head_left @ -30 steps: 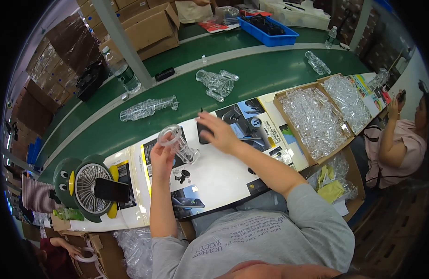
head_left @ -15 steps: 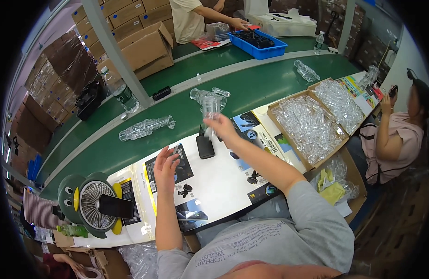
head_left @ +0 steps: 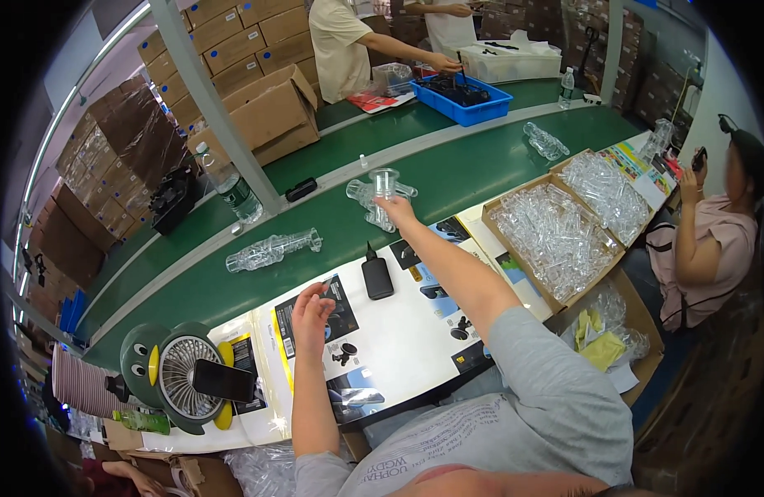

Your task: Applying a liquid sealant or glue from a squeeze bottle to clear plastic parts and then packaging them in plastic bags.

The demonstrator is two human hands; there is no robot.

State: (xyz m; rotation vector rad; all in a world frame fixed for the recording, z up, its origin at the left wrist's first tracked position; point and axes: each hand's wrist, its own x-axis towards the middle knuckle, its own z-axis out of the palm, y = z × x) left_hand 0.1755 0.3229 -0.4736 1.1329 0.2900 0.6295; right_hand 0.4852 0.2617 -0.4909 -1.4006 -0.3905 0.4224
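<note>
My right hand (head_left: 395, 212) reaches out over the green belt with its fingers closed on a clear plastic tube-shaped piece (head_left: 384, 182), its wide round end up. More clear plastic parts (head_left: 361, 192) lie on the belt just behind and beside it; whether they touch the held piece I cannot tell. Above the white printed work board (head_left: 407, 340), my left hand (head_left: 313, 316) is raised with loosely bent fingers and nothing in it. Between the hands, a small black flat bottle (head_left: 378, 278) with a pointed tip lies on the board. To the left, a ribbed clear plastic piece (head_left: 274, 251) rests on the belt.
A penguin-shaped fan (head_left: 179, 377) with a phone (head_left: 223, 381) against it stands at the left. At the right are cardboard trays (head_left: 556, 290) of clear parts. Across the belt, another person's hand (head_left: 442, 63) reaches into a blue bin (head_left: 473, 113). A water bottle (head_left: 233, 190) stands far left.
My right hand has moved slightly away from me, and the clear piece now stands more upright over the belt parts. My left hand's fingers have curled in. The co-worker lifts something dark from the bin.
</note>
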